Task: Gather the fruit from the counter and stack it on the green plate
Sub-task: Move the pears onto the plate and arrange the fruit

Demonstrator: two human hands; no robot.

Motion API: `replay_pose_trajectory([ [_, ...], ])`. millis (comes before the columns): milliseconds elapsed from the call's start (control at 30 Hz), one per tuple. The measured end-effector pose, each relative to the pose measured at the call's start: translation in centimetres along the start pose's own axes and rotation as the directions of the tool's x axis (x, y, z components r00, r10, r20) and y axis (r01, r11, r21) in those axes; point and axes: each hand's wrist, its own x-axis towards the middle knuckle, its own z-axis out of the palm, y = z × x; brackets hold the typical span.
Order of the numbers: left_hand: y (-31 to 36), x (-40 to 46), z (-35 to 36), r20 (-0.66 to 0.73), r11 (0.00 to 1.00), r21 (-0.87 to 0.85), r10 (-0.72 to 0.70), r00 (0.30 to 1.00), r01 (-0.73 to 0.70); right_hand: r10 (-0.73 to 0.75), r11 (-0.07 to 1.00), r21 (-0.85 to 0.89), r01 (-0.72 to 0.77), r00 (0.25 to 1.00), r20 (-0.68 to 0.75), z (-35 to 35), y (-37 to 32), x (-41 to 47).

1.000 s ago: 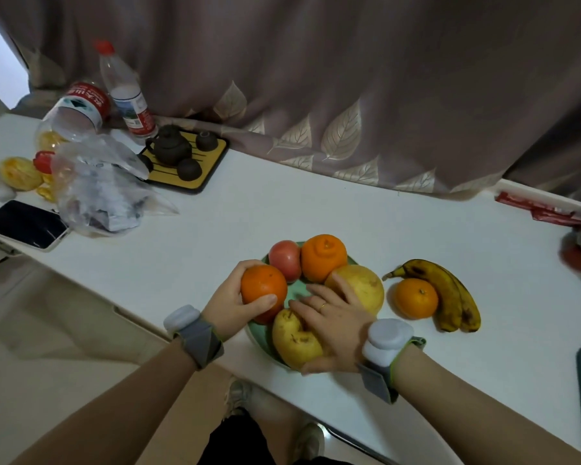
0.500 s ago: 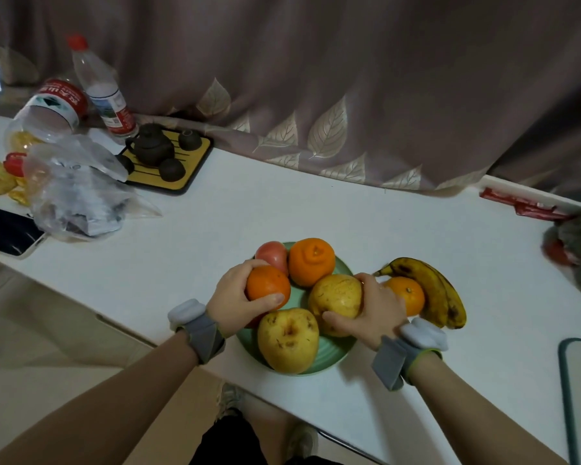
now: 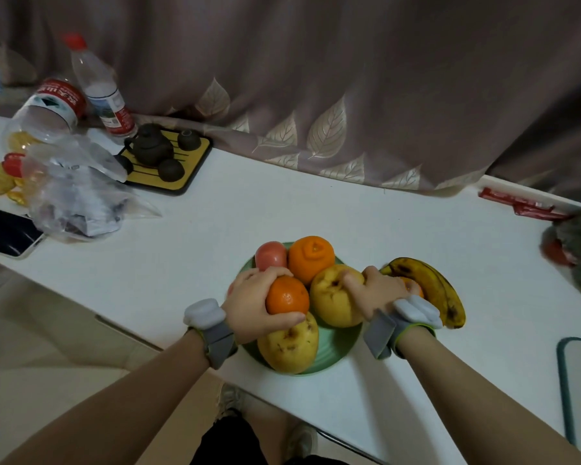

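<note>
While your right hand (image 3: 376, 293) covers it, the small orange (image 3: 413, 286) beside the plate shows only as a sliver between your knuckles and the banana (image 3: 433, 290), so you cannot tell whether your fingers have closed on it. That hand's thumb lies against the right pear (image 3: 332, 297). Your left hand (image 3: 252, 303) is clamped around a tangerine (image 3: 287, 295), fingers curled over its top and thumb underneath, holding it above the plate's left side and touching the near pear (image 3: 289, 344).

Half a second ago your right hand gripped the right pear with the small orange showing clearly beyond it; now the hand has slid further right over that orange. Your left hand still holds the tangerine in much the same spot.

On the green plate (image 3: 332, 347), low centre of the frame, sit the two pears, a big orange (image 3: 311, 260) and an apple (image 3: 270, 256), the apple partly hidden by your left fingers. The banana lies on the counter (image 3: 215, 236) just right of the plate. At upper left stand two bottles (image 3: 98, 92), a tea tray (image 3: 168, 162) and a plastic bag (image 3: 74, 196), with a phone (image 3: 7, 234) cut by the left edge. At far right a dark green blur is too smeared to identify.
</note>
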Motion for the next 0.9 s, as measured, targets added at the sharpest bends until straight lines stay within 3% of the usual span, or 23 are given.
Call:
replay_pose_trajectory([
  [100,0.0,-0.1,0.0,0.012,1.0,-0.031,0.007,1.0,-0.007,0.014,0.998,0.063,-0.013,1.0,-0.019,-0.1,0.3,0.0],
  [167,0.0,-0.1,-0.1,-0.002,1.0,-0.023,0.017,1.0,-0.017,-0.053,0.987,0.146,0.073,0.989,-0.136,0.5,0.2,-0.8],
  [233,0.1,0.0,-0.3,0.009,1.0,-0.012,0.021,1.0,-0.021,-0.26,0.905,0.293,0.308,0.946,-0.192,0.7,0.2,-2.0],
  [267,0.2,0.1,-0.3,0.017,1.0,-0.004,0.022,1.0,-0.022,-0.408,0.844,0.313,0.436,0.9,-0.155,0.6,0.4,-2.5],
  [367,0.5,0.1,-0.2,0.019,0.999,0.035,0.039,0.999,-0.04,-0.659,0.745,0.141,0.652,0.752,0.001,0.9,1.0,-2.4],
  [567,1.3,0.4,0.5,0.076,0.997,0.045,0.065,0.995,-0.069,-0.648,0.752,0.239,0.614,0.754,0.103,0.1,1.4,-0.8],
  [667,2.0,1.1,0.7,0.113,0.998,0.012,0.065,0.992,-0.066,-0.645,0.764,0.115,0.635,0.746,0.168,-0.6,1.0,-0.4],
  [733,2.1,1.3,0.9,0.103,0.997,-0.052,0.062,0.993,-0.057,-0.658,0.753,0.08,0.653,0.749,0.084,-1.0,1.1,-1.0],
  [833,1.8,0.9,1.0,0.034,0.991,-0.135,0.011,0.999,-0.006,-0.67,0.667,0.258,0.699,0.714,-0.202,-1.8,1.4,-3.2],
  [900,2.1,0.6,1.1,-0.019,0.985,-0.171,-0.011,1.0,0.007,-0.691,0.592,0.308,0.744,0.666,-0.281,-1.7,1.4,-4.4],
])
